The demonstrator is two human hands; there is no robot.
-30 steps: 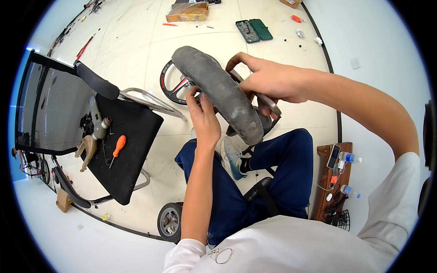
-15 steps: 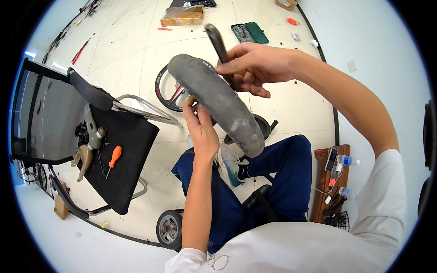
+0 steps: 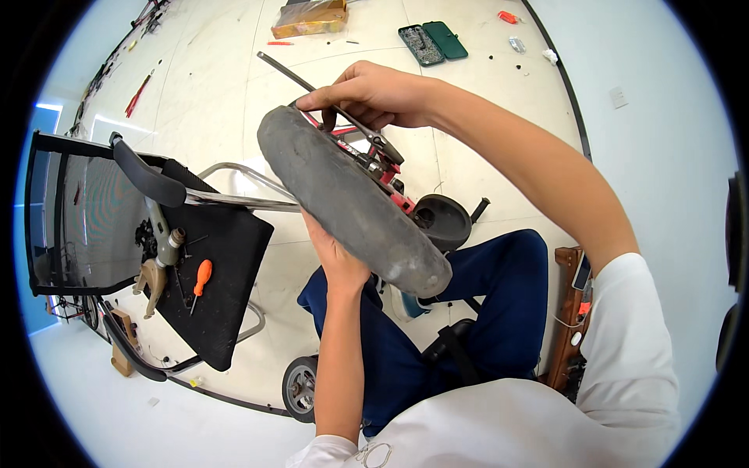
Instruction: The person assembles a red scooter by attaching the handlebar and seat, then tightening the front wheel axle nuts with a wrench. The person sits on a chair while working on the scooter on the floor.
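A worn grey tyre (image 3: 351, 203) is held up slanting over my lap. My left hand (image 3: 337, 253) grips it from its lower left side, fingers hidden behind the rubber. Above the tyre's upper end, my right hand (image 3: 370, 93) is closed around a long dark metal wrench (image 3: 292, 72). Its slim end points up and left, and its thicker end lies beside the tyre's far edge. Past that edge shows part of a small red-and-black bike (image 3: 390, 183), mostly covered by the tyre.
A black mesh chair (image 3: 226, 288) at the left carries an orange screwdriver (image 3: 203, 277) and metal parts. An open green case (image 3: 433, 43) and a box (image 3: 310, 19) lie on the far floor. A small wheel (image 3: 300, 388) stands near my left elbow, a wooden stand (image 3: 563, 343) at the right.
The tyre has shifted left and turned, exposing the red bike behind it. My right hand has moved left and up, and the wrench is tilted flatter. My left fingers have gone behind the tyre.
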